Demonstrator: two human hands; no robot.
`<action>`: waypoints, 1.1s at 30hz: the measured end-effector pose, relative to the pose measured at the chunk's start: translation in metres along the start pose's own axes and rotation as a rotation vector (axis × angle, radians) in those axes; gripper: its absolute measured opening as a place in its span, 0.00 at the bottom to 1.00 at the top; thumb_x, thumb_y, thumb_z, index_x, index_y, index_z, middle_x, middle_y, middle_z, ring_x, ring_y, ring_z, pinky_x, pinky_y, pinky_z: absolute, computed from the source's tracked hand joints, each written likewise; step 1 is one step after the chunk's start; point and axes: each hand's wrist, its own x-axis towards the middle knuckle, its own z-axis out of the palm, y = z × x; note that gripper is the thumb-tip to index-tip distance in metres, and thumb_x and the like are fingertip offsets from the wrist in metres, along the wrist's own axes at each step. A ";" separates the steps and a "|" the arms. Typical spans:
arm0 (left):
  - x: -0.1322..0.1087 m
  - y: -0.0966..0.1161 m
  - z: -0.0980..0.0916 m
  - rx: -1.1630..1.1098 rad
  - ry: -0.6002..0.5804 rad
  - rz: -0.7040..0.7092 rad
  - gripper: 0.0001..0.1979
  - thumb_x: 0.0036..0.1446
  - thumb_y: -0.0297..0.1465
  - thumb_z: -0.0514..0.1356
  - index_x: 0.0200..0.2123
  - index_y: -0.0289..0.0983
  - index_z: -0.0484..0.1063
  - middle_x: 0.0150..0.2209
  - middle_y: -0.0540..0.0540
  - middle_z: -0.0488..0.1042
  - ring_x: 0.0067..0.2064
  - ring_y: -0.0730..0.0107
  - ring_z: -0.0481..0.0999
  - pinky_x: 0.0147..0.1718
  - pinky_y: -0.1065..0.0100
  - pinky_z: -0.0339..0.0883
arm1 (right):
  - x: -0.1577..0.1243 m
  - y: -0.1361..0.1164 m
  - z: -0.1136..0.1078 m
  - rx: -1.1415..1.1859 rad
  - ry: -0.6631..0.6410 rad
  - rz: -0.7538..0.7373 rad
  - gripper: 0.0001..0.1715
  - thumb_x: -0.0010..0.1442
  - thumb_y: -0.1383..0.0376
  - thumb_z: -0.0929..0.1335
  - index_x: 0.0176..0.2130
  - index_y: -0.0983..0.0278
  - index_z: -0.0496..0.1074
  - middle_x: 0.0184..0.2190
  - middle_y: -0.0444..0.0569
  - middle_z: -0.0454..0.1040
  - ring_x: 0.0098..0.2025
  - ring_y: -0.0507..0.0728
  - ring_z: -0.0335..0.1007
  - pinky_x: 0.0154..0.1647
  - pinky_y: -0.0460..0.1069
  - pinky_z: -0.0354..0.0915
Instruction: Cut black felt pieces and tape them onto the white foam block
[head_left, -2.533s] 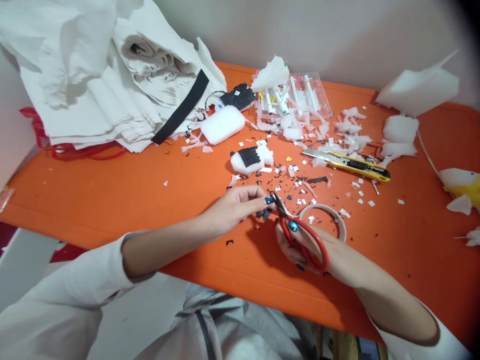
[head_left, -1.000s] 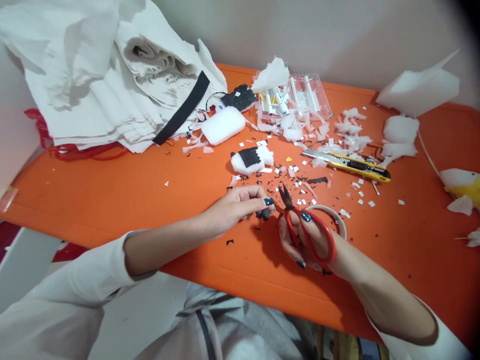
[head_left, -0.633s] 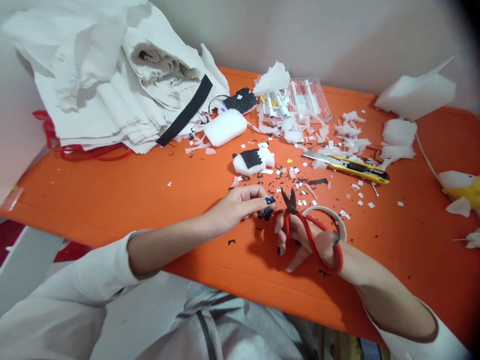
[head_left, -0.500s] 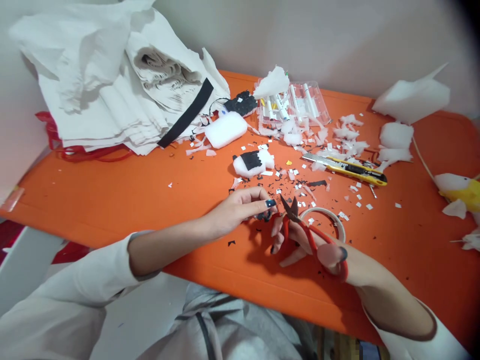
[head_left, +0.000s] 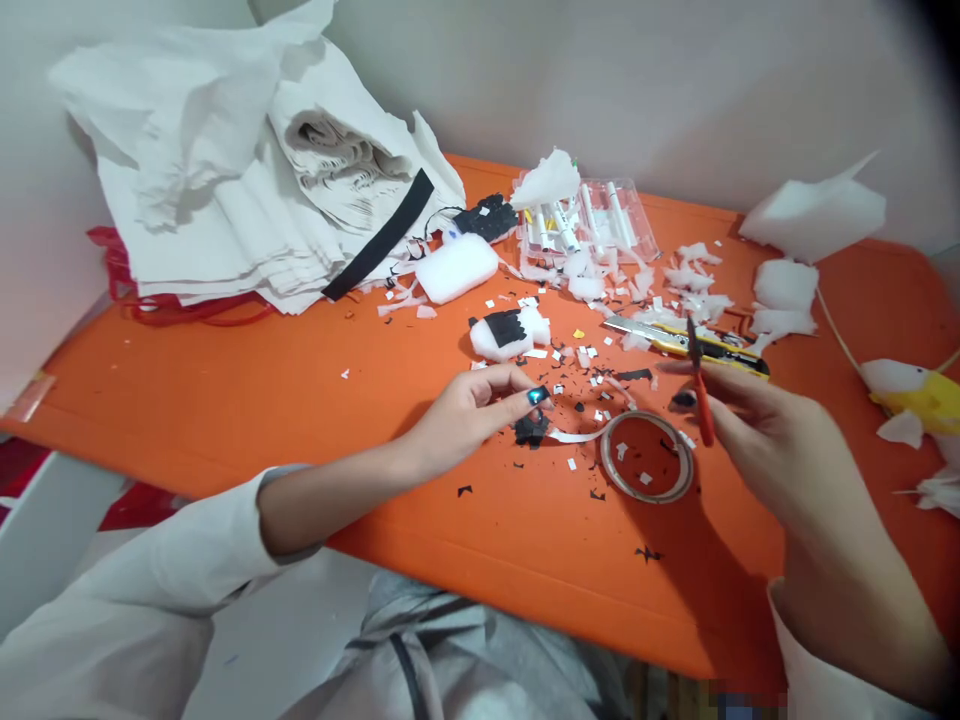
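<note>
My left hand (head_left: 480, 412) hovers over the table, thumb and forefinger pinched together. Whatever sits between the fingertips is too small to make out. Beneath them lies a small dark piece (head_left: 531, 431), close to the loose end of a tape roll (head_left: 608, 462). My right hand (head_left: 772, 435) is closed on red-handled scissors (head_left: 703, 405), raised to the right of the roll with the blades pointing away from me. Beyond my left hand rests a white foam shape (head_left: 491, 346) with a black patch across it.
A yellow utility knife (head_left: 667, 338) lies behind the scissors, among black and white scraps. Farther back are a white foam block (head_left: 457, 268), a clear case (head_left: 641, 225) of markers and a black strip (head_left: 382, 235) against white cloth (head_left: 187, 215). A yellow-and-white figure (head_left: 926, 395) stands at right.
My right hand has moved right and away from my left hand, carrying the scissors, which have turned edge-on. The tape roll is now uncovered. My left hand has barely moved.
</note>
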 end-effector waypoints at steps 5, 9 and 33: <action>-0.003 -0.003 0.001 0.200 -0.051 0.077 0.11 0.60 0.38 0.59 0.35 0.35 0.73 0.32 0.47 0.73 0.31 0.74 0.70 0.28 0.73 0.62 | 0.015 0.023 0.000 -0.569 0.209 0.072 0.19 0.60 0.51 0.67 0.46 0.58 0.71 0.35 0.56 0.75 0.32 0.66 0.68 0.25 0.52 0.52; -0.005 -0.003 -0.002 0.541 -0.008 0.323 0.09 0.62 0.35 0.57 0.34 0.37 0.75 0.34 0.45 0.75 0.32 0.72 0.70 0.32 0.70 0.62 | 0.015 0.022 0.005 -0.629 0.186 -0.042 0.13 0.62 0.58 0.66 0.45 0.60 0.73 0.41 0.58 0.74 0.42 0.70 0.68 0.29 0.55 0.57; -0.001 0.003 -0.005 0.712 -0.258 0.464 0.09 0.63 0.32 0.54 0.37 0.38 0.75 0.37 0.44 0.77 0.40 0.67 0.73 0.42 0.67 0.62 | -0.021 -0.048 0.046 0.272 -0.299 -0.374 0.07 0.67 0.64 0.62 0.36 0.61 0.66 0.35 0.48 0.69 0.37 0.56 0.63 0.37 0.49 0.58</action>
